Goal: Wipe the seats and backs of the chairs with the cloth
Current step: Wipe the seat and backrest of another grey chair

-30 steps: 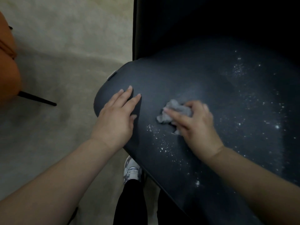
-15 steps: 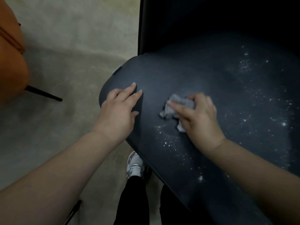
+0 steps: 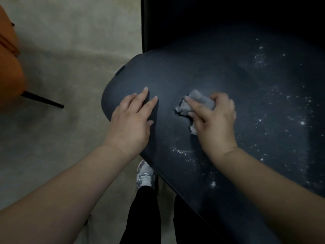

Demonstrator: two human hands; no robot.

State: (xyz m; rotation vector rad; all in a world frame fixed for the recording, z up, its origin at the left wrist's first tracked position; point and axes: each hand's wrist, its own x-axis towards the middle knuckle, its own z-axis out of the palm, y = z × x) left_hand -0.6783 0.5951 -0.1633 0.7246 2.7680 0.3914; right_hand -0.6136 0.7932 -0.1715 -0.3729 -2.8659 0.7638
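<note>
A dark blue chair seat (image 3: 202,71) fills the right of the view, with its black back (image 3: 219,16) rising at the top. White specks dust the seat on the right and near the front edge. My right hand (image 3: 214,120) grips a crumpled grey cloth (image 3: 198,102) and presses it onto the seat's middle. My left hand (image 3: 133,120) rests flat on the seat's front left corner, fingers straight.
An orange chair (image 3: 8,62) with a thin black leg (image 3: 42,100) stands at the left edge. Beige floor (image 3: 70,41) lies between the two chairs. My shoe (image 3: 145,175) and black trouser legs (image 3: 146,213) are beside the seat's front edge.
My right hand has slid the cloth a little toward the chair back, leaving a wiped patch behind it. My left hand stays planted on the corner. The camera has shifted slightly.
</note>
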